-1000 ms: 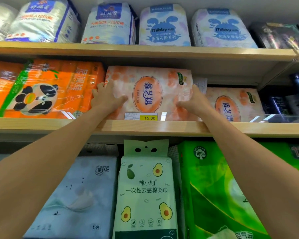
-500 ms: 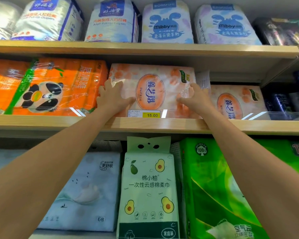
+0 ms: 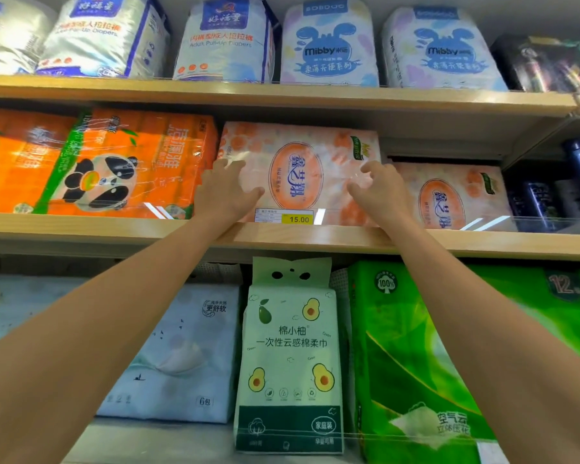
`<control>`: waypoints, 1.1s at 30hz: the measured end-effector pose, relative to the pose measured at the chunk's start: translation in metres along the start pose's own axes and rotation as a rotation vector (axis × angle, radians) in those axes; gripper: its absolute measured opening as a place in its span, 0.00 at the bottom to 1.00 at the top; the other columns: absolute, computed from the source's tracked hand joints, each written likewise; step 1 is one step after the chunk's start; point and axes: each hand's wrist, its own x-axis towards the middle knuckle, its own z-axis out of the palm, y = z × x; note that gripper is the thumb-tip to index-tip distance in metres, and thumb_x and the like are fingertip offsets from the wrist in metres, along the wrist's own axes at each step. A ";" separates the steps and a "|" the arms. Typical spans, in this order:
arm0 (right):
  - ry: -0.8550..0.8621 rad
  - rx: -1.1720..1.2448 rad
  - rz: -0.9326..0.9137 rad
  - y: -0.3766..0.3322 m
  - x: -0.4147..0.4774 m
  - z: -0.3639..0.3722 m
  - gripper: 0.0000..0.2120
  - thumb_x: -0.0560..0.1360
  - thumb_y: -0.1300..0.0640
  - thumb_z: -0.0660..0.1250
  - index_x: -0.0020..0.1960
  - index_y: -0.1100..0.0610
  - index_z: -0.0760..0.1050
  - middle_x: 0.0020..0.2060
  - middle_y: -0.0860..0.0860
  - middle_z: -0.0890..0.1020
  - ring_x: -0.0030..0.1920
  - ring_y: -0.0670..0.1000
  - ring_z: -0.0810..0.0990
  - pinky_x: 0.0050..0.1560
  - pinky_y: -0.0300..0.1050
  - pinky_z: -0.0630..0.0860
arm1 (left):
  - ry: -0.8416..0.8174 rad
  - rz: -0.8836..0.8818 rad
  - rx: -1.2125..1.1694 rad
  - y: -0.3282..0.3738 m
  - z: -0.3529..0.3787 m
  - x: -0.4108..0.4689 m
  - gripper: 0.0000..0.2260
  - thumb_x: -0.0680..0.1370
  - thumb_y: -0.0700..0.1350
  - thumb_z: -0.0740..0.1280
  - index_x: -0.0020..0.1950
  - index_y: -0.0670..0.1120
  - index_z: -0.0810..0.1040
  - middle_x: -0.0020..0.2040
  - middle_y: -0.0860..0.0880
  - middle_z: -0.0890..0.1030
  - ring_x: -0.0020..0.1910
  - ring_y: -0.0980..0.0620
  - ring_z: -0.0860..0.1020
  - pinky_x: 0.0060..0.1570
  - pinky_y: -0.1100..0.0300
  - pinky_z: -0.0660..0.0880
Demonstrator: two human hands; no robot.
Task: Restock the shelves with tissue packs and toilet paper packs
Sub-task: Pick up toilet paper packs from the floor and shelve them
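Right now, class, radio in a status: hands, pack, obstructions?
Left hand and right hand open, flat on the peach tissue pack. Pack on middle shelf. Nothing blocking.

The light was bright and even from above. Glare streaked the clear shelf lip (image 3: 318, 216) and the orange pack's wrap (image 3: 141, 162). My forearms blurred near the lens, shelves bowed at the edges, and the recesses stayed shadowed.
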 end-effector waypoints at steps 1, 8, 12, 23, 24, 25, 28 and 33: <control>-0.015 -0.010 -0.023 -0.002 -0.006 -0.002 0.22 0.76 0.47 0.64 0.67 0.53 0.71 0.64 0.54 0.75 0.61 0.55 0.74 0.55 0.50 0.73 | -0.009 0.008 -0.001 0.002 -0.003 -0.005 0.29 0.75 0.58 0.65 0.73 0.51 0.65 0.74 0.46 0.63 0.70 0.41 0.64 0.63 0.43 0.67; -0.041 -0.042 -0.072 -0.012 -0.060 -0.030 0.20 0.77 0.48 0.63 0.66 0.53 0.71 0.63 0.53 0.76 0.61 0.54 0.75 0.56 0.50 0.73 | -0.055 0.059 -0.099 0.021 -0.019 -0.059 0.26 0.76 0.55 0.64 0.73 0.50 0.66 0.74 0.48 0.65 0.71 0.46 0.65 0.65 0.46 0.66; -0.057 -0.063 -0.099 -0.013 -0.102 -0.053 0.19 0.77 0.50 0.63 0.66 0.55 0.72 0.61 0.53 0.77 0.60 0.53 0.75 0.54 0.48 0.72 | -0.113 0.100 -0.184 0.035 -0.019 -0.101 0.25 0.76 0.52 0.64 0.72 0.48 0.67 0.72 0.47 0.68 0.70 0.45 0.66 0.65 0.46 0.67; -0.305 -0.154 0.005 0.056 -0.237 -0.152 0.21 0.75 0.51 0.66 0.66 0.56 0.73 0.60 0.55 0.78 0.63 0.56 0.75 0.59 0.51 0.73 | -0.414 0.090 -0.305 0.127 -0.041 -0.266 0.25 0.77 0.53 0.64 0.72 0.49 0.66 0.72 0.49 0.68 0.70 0.47 0.68 0.62 0.49 0.69; -0.337 -0.166 0.016 0.067 -0.254 -0.168 0.20 0.75 0.51 0.66 0.65 0.57 0.73 0.60 0.55 0.79 0.62 0.56 0.75 0.58 0.51 0.73 | -0.441 0.097 -0.313 0.141 -0.044 -0.285 0.25 0.77 0.53 0.64 0.72 0.49 0.66 0.72 0.50 0.69 0.69 0.47 0.68 0.62 0.49 0.69; -0.376 -0.176 0.034 0.078 -0.271 -0.183 0.21 0.76 0.51 0.66 0.66 0.57 0.72 0.60 0.55 0.79 0.62 0.55 0.76 0.57 0.50 0.73 | -0.470 0.104 -0.317 0.155 -0.047 -0.304 0.25 0.77 0.53 0.64 0.72 0.49 0.66 0.72 0.49 0.69 0.69 0.48 0.68 0.61 0.50 0.69; -0.516 -0.201 0.100 0.109 -0.325 -0.236 0.22 0.76 0.51 0.65 0.68 0.59 0.71 0.61 0.55 0.78 0.61 0.55 0.76 0.56 0.49 0.73 | -0.589 0.104 -0.314 0.201 -0.053 -0.367 0.25 0.76 0.52 0.65 0.72 0.49 0.67 0.71 0.49 0.69 0.69 0.47 0.69 0.62 0.51 0.70; -0.713 -0.249 0.209 0.158 -0.429 -0.328 0.21 0.76 0.51 0.65 0.67 0.56 0.73 0.58 0.54 0.80 0.60 0.55 0.77 0.54 0.47 0.73 | -0.816 0.054 -0.380 0.275 -0.058 -0.495 0.26 0.74 0.54 0.65 0.70 0.47 0.69 0.69 0.46 0.73 0.66 0.45 0.72 0.63 0.50 0.70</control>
